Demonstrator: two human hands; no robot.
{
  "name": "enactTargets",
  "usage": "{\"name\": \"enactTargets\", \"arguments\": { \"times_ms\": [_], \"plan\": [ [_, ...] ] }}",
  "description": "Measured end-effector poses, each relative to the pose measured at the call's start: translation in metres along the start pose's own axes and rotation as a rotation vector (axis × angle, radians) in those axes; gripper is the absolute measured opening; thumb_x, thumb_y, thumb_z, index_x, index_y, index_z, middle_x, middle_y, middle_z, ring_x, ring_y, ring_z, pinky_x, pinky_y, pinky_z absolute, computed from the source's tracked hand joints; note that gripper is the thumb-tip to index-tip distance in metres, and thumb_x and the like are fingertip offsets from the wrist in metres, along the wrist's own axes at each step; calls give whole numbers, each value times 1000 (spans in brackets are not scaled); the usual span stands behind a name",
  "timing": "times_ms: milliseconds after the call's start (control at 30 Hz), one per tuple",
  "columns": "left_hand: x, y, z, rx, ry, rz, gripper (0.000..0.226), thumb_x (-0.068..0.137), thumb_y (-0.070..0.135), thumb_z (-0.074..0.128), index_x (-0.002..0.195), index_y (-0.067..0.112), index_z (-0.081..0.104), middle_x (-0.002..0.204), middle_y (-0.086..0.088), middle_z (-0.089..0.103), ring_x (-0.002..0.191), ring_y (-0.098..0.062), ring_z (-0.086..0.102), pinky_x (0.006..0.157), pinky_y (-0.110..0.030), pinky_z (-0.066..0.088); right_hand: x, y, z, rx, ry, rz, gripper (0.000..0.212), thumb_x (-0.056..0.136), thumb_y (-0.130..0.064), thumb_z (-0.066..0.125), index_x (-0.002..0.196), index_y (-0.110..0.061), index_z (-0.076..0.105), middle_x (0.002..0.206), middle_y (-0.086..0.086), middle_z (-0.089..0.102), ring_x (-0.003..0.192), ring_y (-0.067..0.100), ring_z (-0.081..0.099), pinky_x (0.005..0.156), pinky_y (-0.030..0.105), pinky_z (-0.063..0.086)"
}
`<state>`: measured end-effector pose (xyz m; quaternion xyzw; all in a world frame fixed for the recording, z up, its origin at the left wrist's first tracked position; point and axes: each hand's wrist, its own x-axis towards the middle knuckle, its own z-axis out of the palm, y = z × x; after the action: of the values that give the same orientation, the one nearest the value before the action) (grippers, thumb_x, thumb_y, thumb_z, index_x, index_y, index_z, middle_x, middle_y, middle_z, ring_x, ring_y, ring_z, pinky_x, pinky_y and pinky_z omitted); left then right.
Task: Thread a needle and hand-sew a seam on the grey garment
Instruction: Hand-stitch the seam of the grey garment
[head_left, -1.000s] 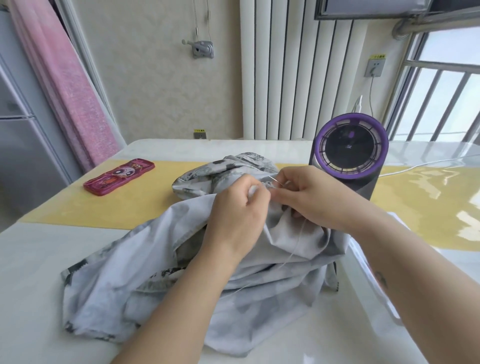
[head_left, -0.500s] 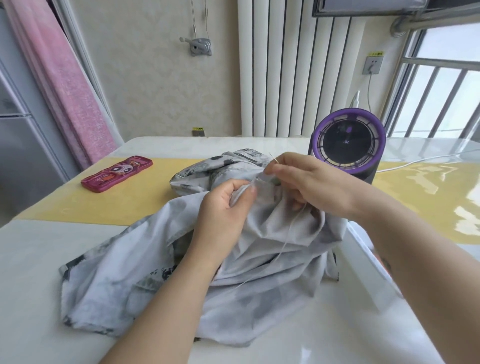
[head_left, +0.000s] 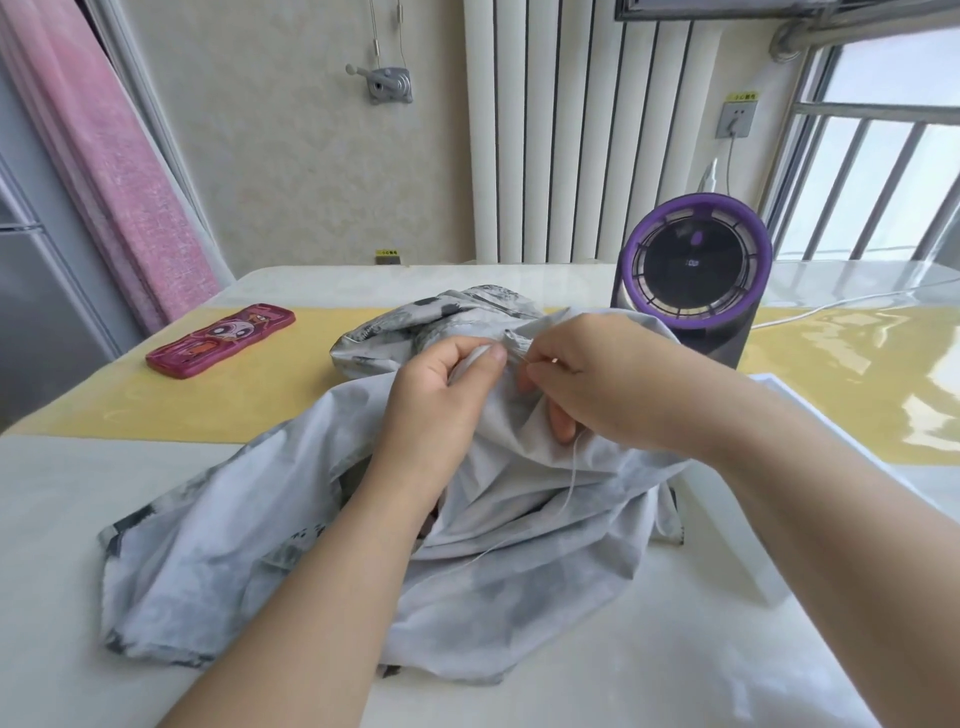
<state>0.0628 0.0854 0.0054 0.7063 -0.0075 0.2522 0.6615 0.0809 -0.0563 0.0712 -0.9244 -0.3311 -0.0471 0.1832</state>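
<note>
**Item: hand-sewing in progress, places given from the purple-rimmed fan (head_left: 693, 270)**

- Grey garment (head_left: 249, 545): crumpled heap on the white table (head_left: 52, 519), in front of the fan and to its left; the far folds touch the fan's base.
- Left hand (head_left: 441, 400): left of the fan, raised over the heap. Thumb and curled fingers pinch a fold of the cloth.
- Right hand (head_left: 608, 384): directly in front of the fan, fingers curled, thumb and forefinger closed on the needle (head_left: 523, 358) — only a faint sliver shows at the fold, between the two hands.
- Thread (head_left: 571, 473): white, hangs from under the right hand and trails down across the cloth, towards the viewer from the fan.
- Red patterned case (head_left: 221, 340): well to the fan's left, flat on the yellow mat (head_left: 208, 405).
- White cable (head_left: 831, 304): runs off to the fan's right — the far end is out of view.
</note>
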Motion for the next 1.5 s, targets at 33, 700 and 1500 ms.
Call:
{"name": "enactTargets", "arguments": {
  "times_ms": [33, 700, 1500],
  "plan": [
    [0, 0, 0, -8, 0, -10, 14, 91, 16, 60, 81, 23, 67, 74, 16, 66, 76, 3, 58, 73, -9, 43, 0, 1, 0, -11, -2, 0, 30, 94, -19, 39, 85, -15, 67, 66, -3, 69, 72, 12, 60, 77, 23, 39],
    [-8, 3, 3, 390, 168, 246, 8, 87, 17, 65, 88, 22, 72, 77, 25, 65, 79, 14, 59, 73, -4, 41, 0, -6, 2, -23, -8, 78, 29, 93, -15, 38, 90, -8, 66, 81, 8, 70, 81, 22, 61, 80, 35, 48],
    [-2, 30, 18, -456, 154, -103, 10, 82, 24, 67, 86, 16, 72, 104, -15, 70, 111, -33, 62, 100, -56, 43, 12, -20, -23, 230, 178, -12, 3, 96, -20, 48, 94, -18, 51, 72, 0, 71, 52, 6, 57, 50, 14, 42]
  ]
}}
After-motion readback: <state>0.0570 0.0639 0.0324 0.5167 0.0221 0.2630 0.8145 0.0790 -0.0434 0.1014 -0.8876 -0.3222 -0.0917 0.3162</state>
